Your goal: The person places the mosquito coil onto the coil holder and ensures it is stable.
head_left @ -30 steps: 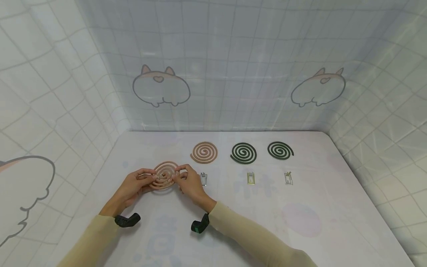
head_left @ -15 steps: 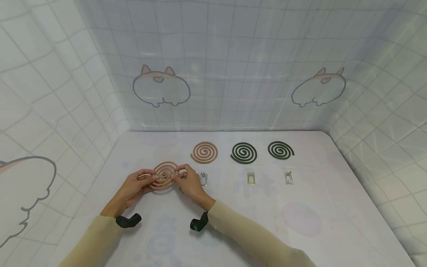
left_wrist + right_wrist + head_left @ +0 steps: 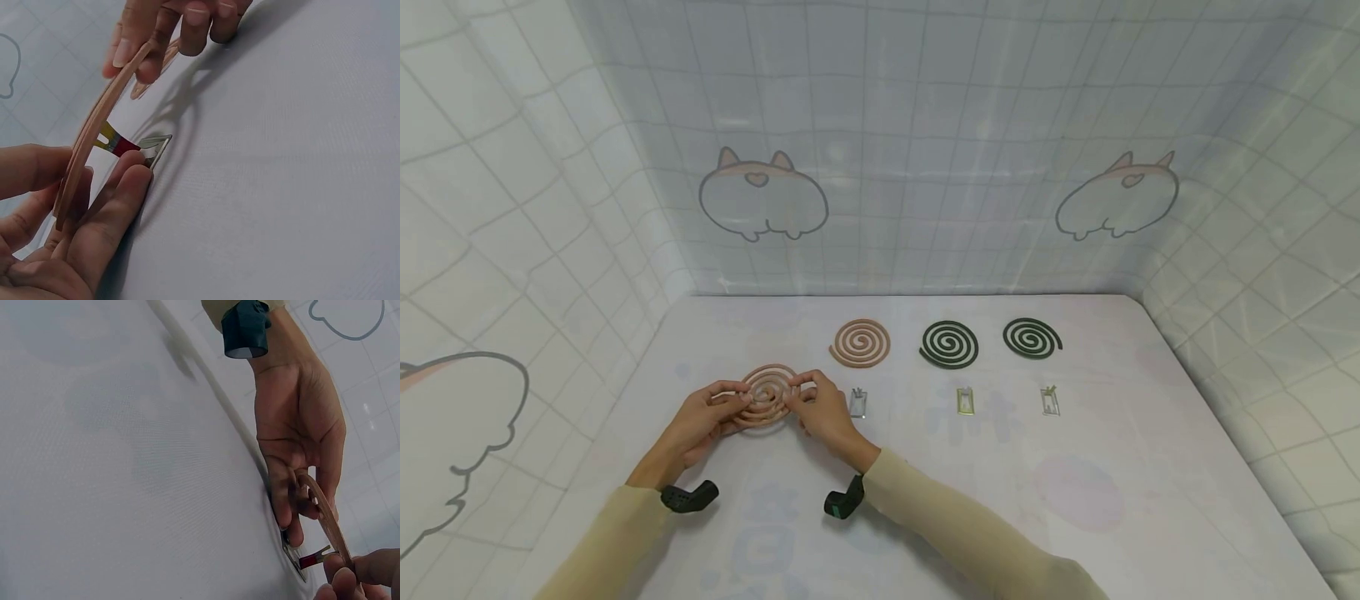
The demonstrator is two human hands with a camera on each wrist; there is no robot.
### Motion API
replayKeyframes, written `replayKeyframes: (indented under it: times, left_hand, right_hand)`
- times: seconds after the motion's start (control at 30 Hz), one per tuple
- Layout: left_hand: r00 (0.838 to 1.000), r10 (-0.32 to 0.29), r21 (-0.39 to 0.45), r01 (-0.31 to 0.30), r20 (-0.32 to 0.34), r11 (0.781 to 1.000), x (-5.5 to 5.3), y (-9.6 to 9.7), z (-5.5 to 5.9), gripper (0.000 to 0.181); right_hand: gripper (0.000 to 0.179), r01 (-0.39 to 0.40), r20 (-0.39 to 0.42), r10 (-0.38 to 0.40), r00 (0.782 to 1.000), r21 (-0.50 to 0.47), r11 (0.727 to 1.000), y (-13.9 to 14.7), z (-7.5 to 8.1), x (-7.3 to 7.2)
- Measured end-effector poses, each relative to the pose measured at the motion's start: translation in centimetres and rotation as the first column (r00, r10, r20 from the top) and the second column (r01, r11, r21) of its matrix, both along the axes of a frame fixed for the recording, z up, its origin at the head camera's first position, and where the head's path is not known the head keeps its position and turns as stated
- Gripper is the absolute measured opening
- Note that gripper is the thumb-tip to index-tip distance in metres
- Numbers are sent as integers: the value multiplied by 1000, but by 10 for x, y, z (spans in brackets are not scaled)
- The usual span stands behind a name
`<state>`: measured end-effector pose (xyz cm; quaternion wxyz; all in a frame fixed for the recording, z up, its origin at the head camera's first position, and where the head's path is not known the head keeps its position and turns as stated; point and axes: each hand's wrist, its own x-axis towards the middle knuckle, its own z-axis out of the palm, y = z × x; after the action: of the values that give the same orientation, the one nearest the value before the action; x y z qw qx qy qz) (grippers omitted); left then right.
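A brown mosquito coil (image 3: pixel 766 397) is held slightly above the table at the left by both hands. My left hand (image 3: pixel 696 421) pinches its left edge between thumb and fingers. In the left wrist view, other fingertips of this hand reach under the coil (image 3: pixel 97 122) to the base of a small metal coil stand (image 3: pixel 125 146) with a red and yellow upright prong. The prong's tip meets the coil's underside. My right hand (image 3: pixel 829 417) pinches the opposite edge; in the right wrist view its lower fingers reach down near the stand's base (image 3: pixel 294 561).
Another brown coil (image 3: pixel 860 342) and two dark green coils (image 3: pixel 949 344) (image 3: pixel 1032 338) lie in a row at the back of the table. In front of them lie three small metal stands (image 3: pixel 858 403) (image 3: pixel 965 401) (image 3: pixel 1049 401). Patterned cloth walls (image 3: pixel 910 208) rise behind and at both sides.
The coil has shifted very slightly, and the golden spot seen at its centre earlier is now less visible. My right hand has moved a little to the left; the left hand stays put.
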<state>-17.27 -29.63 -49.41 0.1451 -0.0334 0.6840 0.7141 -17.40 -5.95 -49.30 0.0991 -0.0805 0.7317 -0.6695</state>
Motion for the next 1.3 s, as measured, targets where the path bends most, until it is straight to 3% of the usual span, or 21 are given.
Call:
replayKeyframes:
  times: [0.23, 0.47, 0.67, 0.97, 1.3]
  left_hand:
    - [1000, 8, 3, -8, -8, 1000, 0, 2, -1, 35]
    - [1000, -3, -66, 1, -24, 998, 0, 3, -4, 43]
    - [999, -21, -84, 17, -49, 996, -1, 2, -6, 47]
    - [999, -11, -69, 9, -36, 998, -3, 4, -6, 42]
    - [999, -17, 20, 18, -32, 1000, -3, 5, -5, 44]
  right_hand:
    - [26, 10, -32, -10, 999, -1, 1000, 2, 0, 1]
    - [24, 31, -11, -31, 999, 13, 999, 3, -5, 1]
    - [24, 40, -48, -40, 998, 2, 999, 3, -7, 0]
    - [24, 31, -18, -31, 999, 5, 999, 3, -10, 0]
    - [24, 54, -16, -54, 998, 19, 998, 3, -6, 1]
